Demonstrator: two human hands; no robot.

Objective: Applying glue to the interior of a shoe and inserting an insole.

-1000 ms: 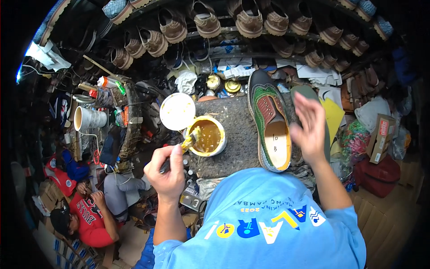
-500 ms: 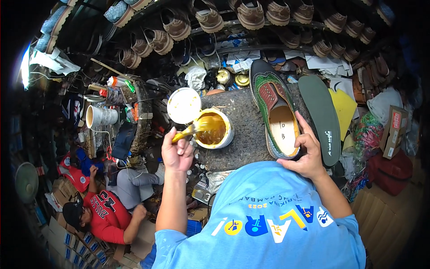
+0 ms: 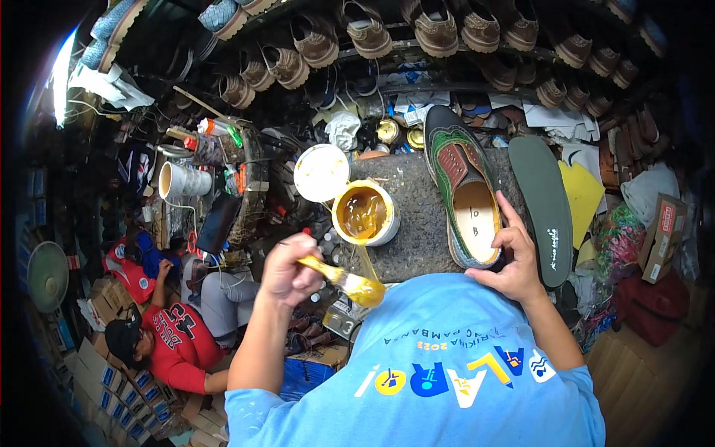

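Brush [image 3: 344,280] now clear of tub [image 3: 395,225] (yellow-tipped)

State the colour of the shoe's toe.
The shoe's toe is black, best seen in the head view.

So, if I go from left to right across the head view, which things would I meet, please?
Round fan → white cup → left hand → open tub of yellow-brown paste → multicoloured shoe → green insole → cardboard box.
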